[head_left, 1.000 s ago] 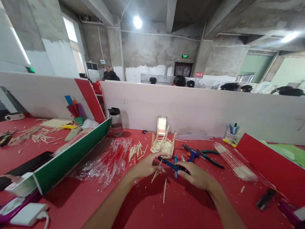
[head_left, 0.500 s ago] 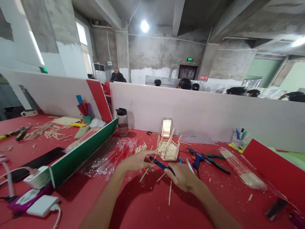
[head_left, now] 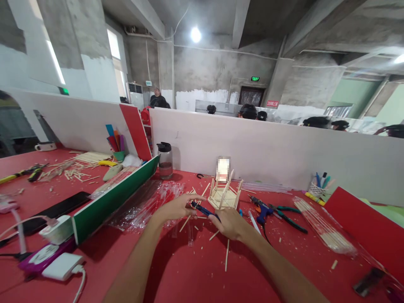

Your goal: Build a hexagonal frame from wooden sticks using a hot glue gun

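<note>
My left hand (head_left: 180, 208) is pinched around a thin wooden stick (head_left: 184, 224), whose lower end shows below the fingers. In my right hand (head_left: 232, 223) is a pair of dark blue-handled pliers (head_left: 204, 210), their jaws at my left fingertips. The fingers partly cover where stick and jaws come together. Just behind my right hand stands a small stick model (head_left: 225, 197) with a many-sided base and upright posts. Loose cut sticks (head_left: 227, 256) lie around the hands on the red table.
A blue glue gun (head_left: 263, 213) and green-handled pliers (head_left: 292, 218) lie to the right, beside bagged sticks (head_left: 326, 229). Plastic wrapping (head_left: 148, 206) and a green divider (head_left: 116, 200) flank the left. A bottle (head_left: 165, 162) and a lit phone (head_left: 223, 169) stand behind.
Both hands have moved slightly left and away from me, carrying the pliers and the stick. My right hand now covers part of the model's front.
</note>
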Action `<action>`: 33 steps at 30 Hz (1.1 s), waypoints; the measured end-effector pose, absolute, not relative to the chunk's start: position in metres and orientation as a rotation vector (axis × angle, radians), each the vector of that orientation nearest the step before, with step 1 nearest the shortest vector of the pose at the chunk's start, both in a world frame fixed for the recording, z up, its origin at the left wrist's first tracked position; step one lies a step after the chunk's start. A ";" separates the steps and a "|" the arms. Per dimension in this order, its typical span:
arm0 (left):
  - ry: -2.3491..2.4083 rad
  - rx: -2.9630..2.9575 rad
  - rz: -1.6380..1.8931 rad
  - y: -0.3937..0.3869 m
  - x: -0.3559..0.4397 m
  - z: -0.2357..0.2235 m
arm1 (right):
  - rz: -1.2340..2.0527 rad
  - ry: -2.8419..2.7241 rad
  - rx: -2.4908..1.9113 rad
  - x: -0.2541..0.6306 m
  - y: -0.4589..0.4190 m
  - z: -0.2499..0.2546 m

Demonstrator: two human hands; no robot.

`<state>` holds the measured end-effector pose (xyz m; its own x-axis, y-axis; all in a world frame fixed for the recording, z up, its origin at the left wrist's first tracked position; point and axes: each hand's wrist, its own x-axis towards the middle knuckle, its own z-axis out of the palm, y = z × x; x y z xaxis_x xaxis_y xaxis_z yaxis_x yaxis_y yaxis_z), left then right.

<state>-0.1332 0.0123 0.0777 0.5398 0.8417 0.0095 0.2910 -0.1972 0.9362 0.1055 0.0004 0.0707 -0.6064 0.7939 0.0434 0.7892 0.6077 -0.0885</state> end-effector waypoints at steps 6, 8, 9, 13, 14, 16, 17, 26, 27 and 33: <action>0.971 1.739 0.682 0.007 -0.127 0.086 | 0.118 -2.706 -1.386 0.106 -0.001 0.066; 0.964 1.728 0.684 0.006 -0.129 0.087 | 0.115 -2.699 -1.403 0.108 -0.001 0.069; 0.964 1.725 0.692 0.007 -0.131 0.087 | 0.114 -2.703 -1.411 0.111 -0.002 0.072; 1.024 1.720 0.807 0.015 -0.145 0.081 | 0.154 -2.706 -1.458 0.135 -0.005 0.089; 1.056 1.706 0.824 0.018 -0.147 0.078 | 0.186 -2.705 -1.474 0.145 -0.007 0.093; 1.123 1.675 0.818 0.023 -0.146 0.070 | 0.273 -2.690 -1.512 0.168 -0.013 0.103; 1.159 1.662 0.806 0.026 -0.142 0.066 | 0.314 -2.651 -1.548 0.182 -0.017 0.107; 1.350 1.684 0.759 0.033 -0.093 0.030 | 0.075 -2.122 -2.164 0.296 -0.011 0.108; 1.349 1.686 0.759 0.034 -0.092 0.028 | 0.000 -2.099 -2.218 0.302 -0.005 0.104; 1.422 1.605 0.871 0.034 -0.101 0.032 | -0.166 -1.902 -2.489 0.313 0.028 0.082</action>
<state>-0.1008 0.0338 0.0319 0.1298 0.9914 -0.0145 0.4377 -0.0442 0.8980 0.3133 0.0278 0.0819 0.2592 0.9620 0.0864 0.9624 -0.2648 0.0608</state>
